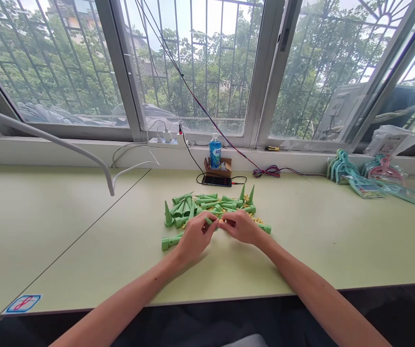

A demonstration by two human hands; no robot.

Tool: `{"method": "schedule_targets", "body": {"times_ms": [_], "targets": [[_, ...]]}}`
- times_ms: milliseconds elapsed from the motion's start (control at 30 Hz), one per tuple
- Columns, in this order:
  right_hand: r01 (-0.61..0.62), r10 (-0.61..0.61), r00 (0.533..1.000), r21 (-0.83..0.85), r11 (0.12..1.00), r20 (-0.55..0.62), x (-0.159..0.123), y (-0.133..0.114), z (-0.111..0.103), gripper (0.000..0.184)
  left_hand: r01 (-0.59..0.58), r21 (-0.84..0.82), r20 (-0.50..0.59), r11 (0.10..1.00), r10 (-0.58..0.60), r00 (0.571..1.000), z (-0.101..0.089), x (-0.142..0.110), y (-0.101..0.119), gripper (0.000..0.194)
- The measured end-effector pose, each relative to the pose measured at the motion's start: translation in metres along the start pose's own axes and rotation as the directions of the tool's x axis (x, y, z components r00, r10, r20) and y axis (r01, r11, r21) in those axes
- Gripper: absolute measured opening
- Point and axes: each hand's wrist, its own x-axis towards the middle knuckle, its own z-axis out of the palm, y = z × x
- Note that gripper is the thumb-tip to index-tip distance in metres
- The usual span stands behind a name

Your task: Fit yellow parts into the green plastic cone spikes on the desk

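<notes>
Between the fingers of my left hand (197,235) is a green plastic spike (208,220), mostly hidden by the hand. My right hand (241,226) pinches a small yellow piece (221,221) at the tip of the thumb and forefinger; its shape is too small to make out. The two hands almost meet at the fingertips. Just beyond them lies a heap of green plastic spikes (207,202) with capped ends, mixed with small yellow pieces (256,220). A few cones stand upright, such as the green cone (167,215) at the left. Another green spike (170,242) lies beside my left hand.
Behind the heap, a phone (216,181) with a cable lies before a cardboard box (224,169) and a blue bottle (215,152). Coiled wire (267,171) and bagged hangers (341,166) are at the right. A white tube (80,149) hangs over the table's left side.
</notes>
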Motion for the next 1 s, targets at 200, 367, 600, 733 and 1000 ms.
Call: {"method": "schedule_targets", "body": {"times_ms": [200,367,600,733,1000], "targets": [[-0.051,0.051,0.999,0.012,0.999,0.008,0.0,0.0,-0.001,0.038,0.06,-0.071,-0.009,0.996,-0.061,0.998,-0.002,0.0,0.005,0.018],[-0.067,0.067,0.998,0.017,0.998,0.003,0.0,-0.001,-0.001,0.039,0.111,-0.133,-0.019,0.985,-0.115,0.993,-0.003,0.002,0.01,0.015],[-0.072,0.074,0.989,0.025,0.997,-0.129,0.002,-0.006,-0.004,0.028,0.087,-0.114,-0.048,0.99,-0.093,0.995,-0.002,0.004,0.007,0.017],[-0.024,0.04,0.977,0.08,0.997,-0.21,0.002,-0.01,-0.004,0.026,0.075,-0.094,-0.02,0.993,-0.077,0.997,-0.002,0.003,0.004,0.017],[0.048,-0.025,0.981,0.115,0.992,-0.194,0.001,-0.01,0.007,0.024,0.113,-0.146,0.028,0.983,-0.11,0.994,0.0,0.001,0.005,0.022]]}}
